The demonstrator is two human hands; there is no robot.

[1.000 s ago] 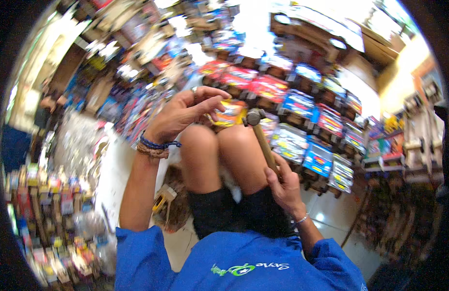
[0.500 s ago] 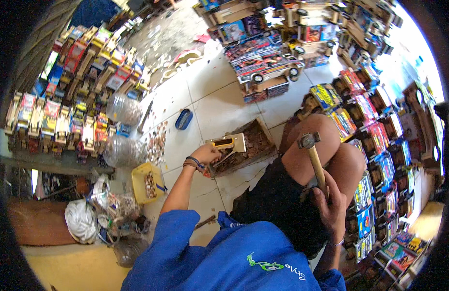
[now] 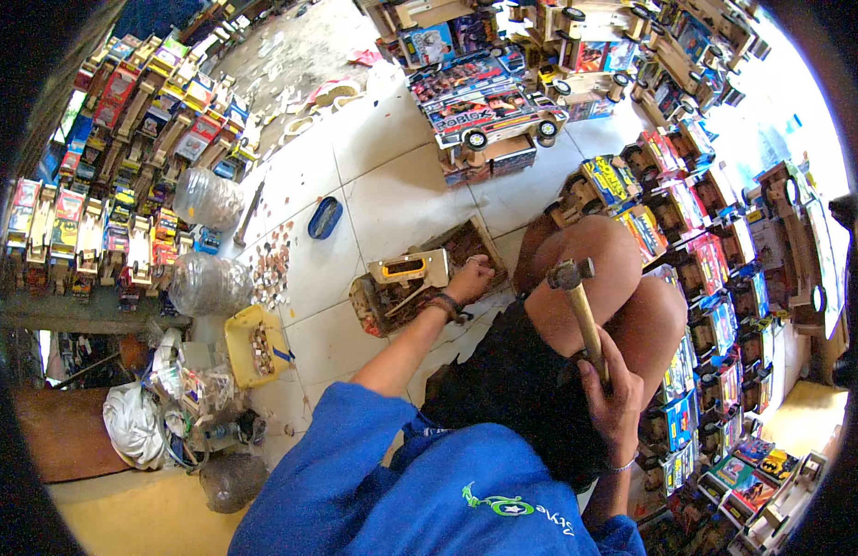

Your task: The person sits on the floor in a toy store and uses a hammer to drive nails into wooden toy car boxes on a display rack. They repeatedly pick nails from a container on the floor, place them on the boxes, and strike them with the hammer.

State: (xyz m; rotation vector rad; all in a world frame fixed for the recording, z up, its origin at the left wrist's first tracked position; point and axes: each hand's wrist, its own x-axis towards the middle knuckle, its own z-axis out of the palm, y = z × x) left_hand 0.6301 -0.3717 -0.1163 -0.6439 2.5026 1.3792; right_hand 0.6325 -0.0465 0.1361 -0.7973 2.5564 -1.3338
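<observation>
My right hand (image 3: 616, 391) is wrapped round the wooden handle of a hammer (image 3: 586, 320), its metal head raised above my knees. In front of me a worn wooden box (image 3: 371, 309) stands on the tiles with small loose bits inside. Across its left part rests a pale wooden piece (image 3: 435, 269) with a yellow-rimmed window opening, like a toy truck's cab. My left hand (image 3: 471, 280) reaches into the box's right part, just beside that piece. Its fingers are drawn together, and whatever they pinch is too small to make out.
Finished toy trucks (image 3: 489, 120) stand ahead, with more stacked along the right (image 3: 716, 250) and left (image 3: 123, 185). On the floor are a blue oval dish (image 3: 325, 219), scattered small pieces (image 3: 271, 264), a yellow tub (image 3: 242, 338) and clear plastic jars (image 3: 209, 283).
My left hand has let go of the cab-like piece and moved right, into the box's right part. The piece now lies on the box. The hammer stays in my right hand.
</observation>
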